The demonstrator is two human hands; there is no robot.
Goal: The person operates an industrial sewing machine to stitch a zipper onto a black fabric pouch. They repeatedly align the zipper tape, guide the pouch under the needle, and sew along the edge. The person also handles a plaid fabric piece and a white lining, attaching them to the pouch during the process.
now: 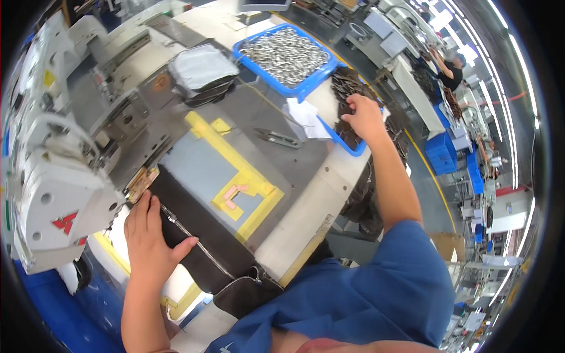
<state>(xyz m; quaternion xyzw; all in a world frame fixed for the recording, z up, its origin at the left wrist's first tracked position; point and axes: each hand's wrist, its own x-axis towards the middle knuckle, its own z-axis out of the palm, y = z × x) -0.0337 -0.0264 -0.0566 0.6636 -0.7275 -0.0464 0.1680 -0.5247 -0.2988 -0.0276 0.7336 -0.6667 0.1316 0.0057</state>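
Observation:
My left hand (147, 235) lies flat on a black fabric piece (206, 220), fingers stretched toward the sewing machine's foot plate (141, 183) and thumb out to the side. A silver metal zipper (197, 238) with its slider runs along the fabric, beside my thumb. The fabric's near end folds over close to my body. Off to the far right, my right hand (365, 117) is over a heap of dark brown pieces (348, 88) in a blue tray (354, 149). Its fingers are curled in; whatever is between the fingertips, if anything, cannot be made out.
The white sewing machine head (59, 206) stands at the left. A blue tray (306, 93) of small silver metal parts, a stack of pale and dark panels (205, 67), tweezers-like tools (278, 137), white paper (307, 119) and a yellow-taped template (259, 188) are on the worktop. A co-worker (452, 70) sits far right.

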